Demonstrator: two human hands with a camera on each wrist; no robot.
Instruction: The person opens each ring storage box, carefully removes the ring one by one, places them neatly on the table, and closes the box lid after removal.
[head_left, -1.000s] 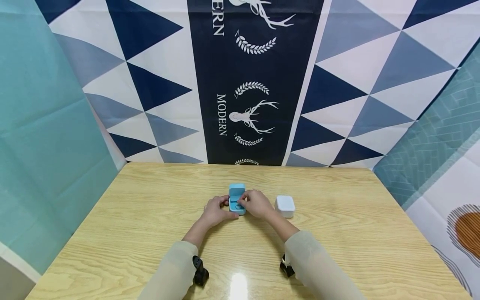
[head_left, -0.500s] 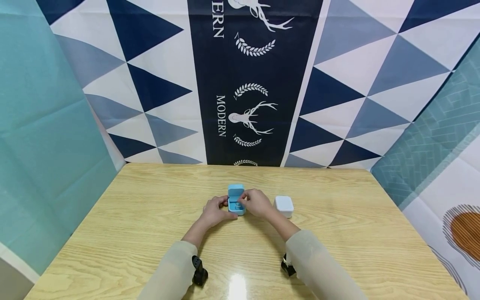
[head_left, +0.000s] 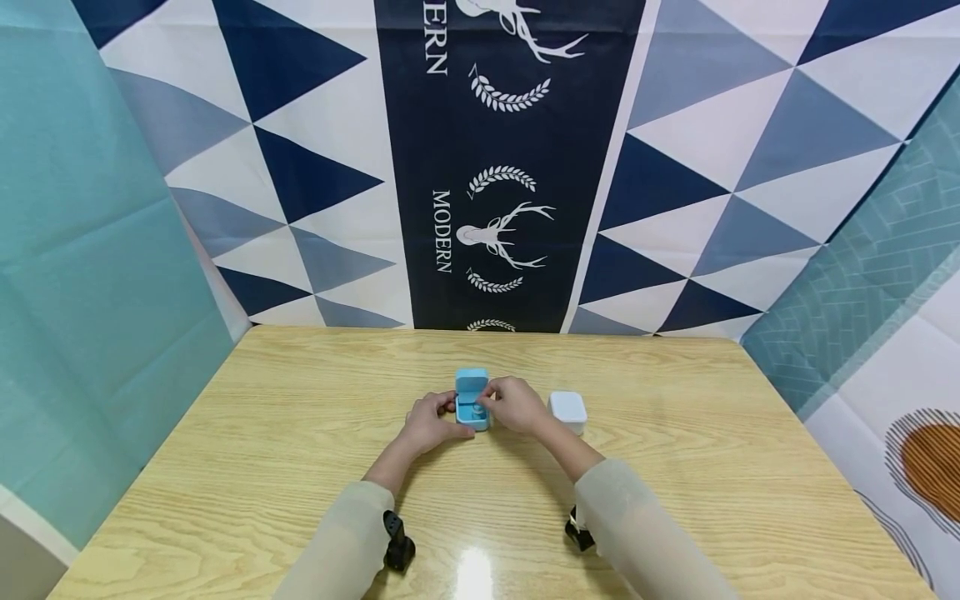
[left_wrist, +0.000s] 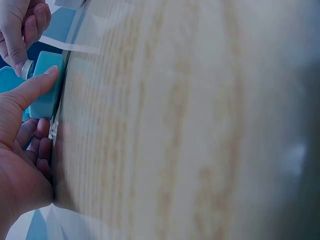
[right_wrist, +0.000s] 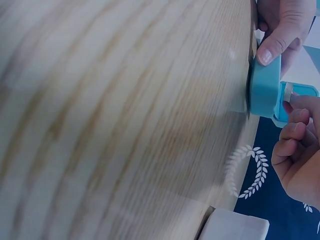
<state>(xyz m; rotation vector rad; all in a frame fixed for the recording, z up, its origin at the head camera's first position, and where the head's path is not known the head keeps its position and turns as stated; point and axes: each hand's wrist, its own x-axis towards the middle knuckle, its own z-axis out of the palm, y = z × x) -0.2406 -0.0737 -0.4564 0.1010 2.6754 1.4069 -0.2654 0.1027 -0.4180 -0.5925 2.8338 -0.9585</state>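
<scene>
A small light-blue ring box stands on the table with its lid raised. My left hand holds the box from the left, its thumb pressed on the near side and its fingers at the left side. My right hand reaches in from the right, thumb and fingertips at the box opening. In the left wrist view a silvery ring shows at those pinching fingertips. The right wrist view has the ring upright just inside the opening, partly covered by the fingers. How deep it sits cannot be told.
A white box with rounded corners stands to the right of my right hand. Beneath everything lies a light wood table, with a patterned cloth hanging behind its far edge. Small black devices hang at both sleeves.
My right fingertips have risen slightly at the box opening, and more of the ring area shows in the head view. My left hand and the ring box stay in place.
</scene>
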